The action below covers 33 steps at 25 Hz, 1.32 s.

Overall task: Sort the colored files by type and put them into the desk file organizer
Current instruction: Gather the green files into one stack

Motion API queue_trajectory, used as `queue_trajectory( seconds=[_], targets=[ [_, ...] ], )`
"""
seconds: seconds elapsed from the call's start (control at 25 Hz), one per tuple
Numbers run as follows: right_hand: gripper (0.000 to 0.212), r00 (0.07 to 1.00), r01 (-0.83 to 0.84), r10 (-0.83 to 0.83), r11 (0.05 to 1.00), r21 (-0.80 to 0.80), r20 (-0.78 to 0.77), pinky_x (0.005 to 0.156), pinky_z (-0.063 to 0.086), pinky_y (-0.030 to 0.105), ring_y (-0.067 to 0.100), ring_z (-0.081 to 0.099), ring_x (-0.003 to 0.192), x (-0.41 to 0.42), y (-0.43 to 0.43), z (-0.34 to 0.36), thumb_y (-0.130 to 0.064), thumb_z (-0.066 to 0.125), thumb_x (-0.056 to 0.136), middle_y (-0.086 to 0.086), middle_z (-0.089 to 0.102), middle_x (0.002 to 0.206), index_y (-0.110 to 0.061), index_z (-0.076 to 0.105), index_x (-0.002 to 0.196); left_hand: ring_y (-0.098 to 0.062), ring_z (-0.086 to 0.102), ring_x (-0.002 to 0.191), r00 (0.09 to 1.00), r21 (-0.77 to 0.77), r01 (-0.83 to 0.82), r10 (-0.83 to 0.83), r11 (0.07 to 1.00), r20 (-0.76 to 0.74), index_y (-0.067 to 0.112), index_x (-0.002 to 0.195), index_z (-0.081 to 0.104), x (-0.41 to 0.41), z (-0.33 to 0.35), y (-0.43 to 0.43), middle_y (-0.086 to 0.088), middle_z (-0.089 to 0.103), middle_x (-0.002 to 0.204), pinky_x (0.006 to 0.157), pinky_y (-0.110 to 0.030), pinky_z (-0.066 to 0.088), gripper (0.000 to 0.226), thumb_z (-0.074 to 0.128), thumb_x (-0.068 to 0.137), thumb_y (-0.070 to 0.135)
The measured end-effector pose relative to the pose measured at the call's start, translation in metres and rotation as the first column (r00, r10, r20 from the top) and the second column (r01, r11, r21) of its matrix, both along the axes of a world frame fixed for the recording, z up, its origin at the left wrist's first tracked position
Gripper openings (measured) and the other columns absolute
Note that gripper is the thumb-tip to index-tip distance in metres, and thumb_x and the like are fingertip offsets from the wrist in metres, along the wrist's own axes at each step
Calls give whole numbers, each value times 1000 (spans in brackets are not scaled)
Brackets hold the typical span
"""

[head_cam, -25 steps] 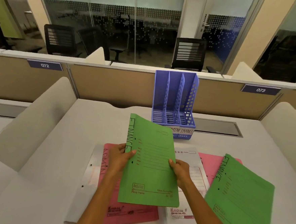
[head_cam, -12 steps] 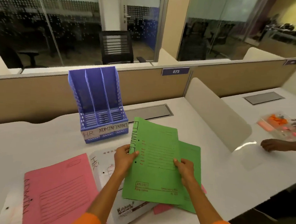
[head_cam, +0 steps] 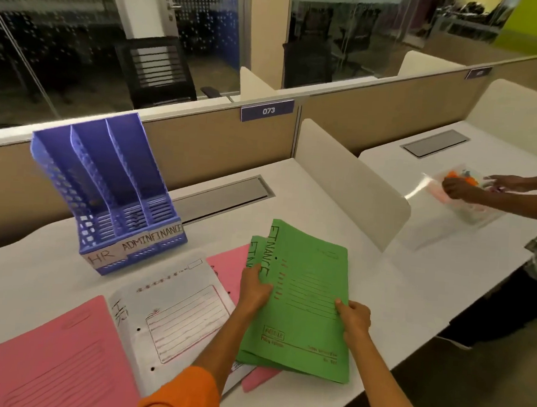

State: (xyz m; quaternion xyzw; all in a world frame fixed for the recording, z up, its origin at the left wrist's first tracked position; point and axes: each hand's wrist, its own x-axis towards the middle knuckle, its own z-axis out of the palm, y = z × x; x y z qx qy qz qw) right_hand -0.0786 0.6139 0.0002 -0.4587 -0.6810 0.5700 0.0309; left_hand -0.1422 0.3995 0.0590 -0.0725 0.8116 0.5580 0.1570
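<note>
Stacking the two green FINANCE files [head_cam: 305, 301] looks like the idea here: left hand [head_cam: 254, 289] pinches the spine edge, right hand [head_cam: 353, 317] clamps the opposite edge, squaring them just above the surface [head_cam: 340, 208]. The blue organizer [head_cam: 109, 192] sits back-left, its FINANCE slot empty, likely next.

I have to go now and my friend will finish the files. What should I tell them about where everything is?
Left hand and right hand grip two stacked green FINANCE files just above the desk.
Blue file organizer, labelled HR, ADMIN, FINANCE, stands empty at back left.
White HR file and pink ADMIN file lie flat; another pink file shows under them.
Done: greens gathered. Left: slot everything.
</note>
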Motion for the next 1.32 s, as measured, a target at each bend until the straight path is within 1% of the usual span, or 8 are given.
queue_trajectory(
  seconds=[0.12, 0.24, 0.4, 0.6, 0.72, 0.88, 1.08, 1.32],
  targets=[
    [18, 999, -8, 7, 1000, 16, 35, 73, 55, 40, 31, 65, 77, 2, 1, -12, -16, 67, 85, 14, 69, 79, 2, 69, 83, -14, 67, 73, 1000, -92, -25, 24, 995, -19, 12, 107, 64, 0, -16, 4, 1, 67, 94, 55, -18, 53, 34, 58, 84, -12],
    [14, 998, -56, 54, 997, 53, 40, 65, 49, 30, 27, 64, 76, 3, -4, -18, -14, 67, 86, 15, 71, 87, 0, 69, 87, -13, 67, 73, 999, -186, -30, 23, 982, -35, 7, 103, 66, 0, -36, 1, -5, 70, 99, 54, -15, 51, 28, 61, 82, -11],
    [22, 990, -136, 130, 981, 142, 53, 71, 51, 30, 26, 64, 82, -1, -11, -21, -13, 70, 83, 13, 71, 98, -2, 67, 101, -19, 69, 78, 999, -288, -45, 39, 957, -23, 10, 95, 66, 3, -61, -8, -7, 68, 98, 67, -33, 62, 23, 65, 79, -7],
    [30, 974, -208, 178, 948, 243, 139, 74, 52, 33, 31, 63, 87, -9, -17, -25, -20, 76, 78, 16, 68, 103, -3, 65, 101, -16, 68, 70, 996, -310, -78, 63, 947, -58, 7, 90, 67, 2, -68, -13, -5, 70, 90, 62, -33, 62, 22, 59, 80, -11],
    [39, 960, -244, 182, 918, 312, 214, 74, 51, 36, 34, 58, 92, -8, -19, -25, -26, 78, 74, 17, 58, 107, -4, 62, 102, -18, 67, 79, 995, -323, -89, 67, 942, -79, 10, 98, 68, 2, -68, -16, -7, 69, 98, 67, -33, 61, 28, 59, 80, -10],
    [40, 954, -249, 183, 924, 291, 237, 71, 51, 34, 34, 60, 90, -11, -17, -27, -28, 80, 72, 17, 63, 103, -3, 61, 96, -25, 59, 100, 995, -453, -103, 98, 886, -35, 13, 113, 61, 2, -77, -26, -5, 58, 113, 82, -38, 57, 43, 76, 72, 13],
    [33, 965, -217, 179, 956, 195, 193, 71, 44, 29, 34, 63, 91, -17, -11, -20, -21, 77, 78, 14, 66, 92, 2, 65, 99, -23, 65, 92, 980, -283, -113, 154, 952, 126, 9, 108, 53, 3, -69, -28, -1, 61, 104, 75, -34, 60, 52, 84, 66, 16],
    [32, 963, -233, 210, 963, 138, 166, 72, 54, 35, 26, 64, 73, -21, 2, -27, -33, 79, 74, 7, 70, 79, -6, 71, 89, -22, 70, 85, 957, -67, -138, 150, 988, 247, 8, 96, 59, 15, -54, -22, 0, 68, 91, 68, -30, 60, 36, 83, 70, 6]
  ],
)
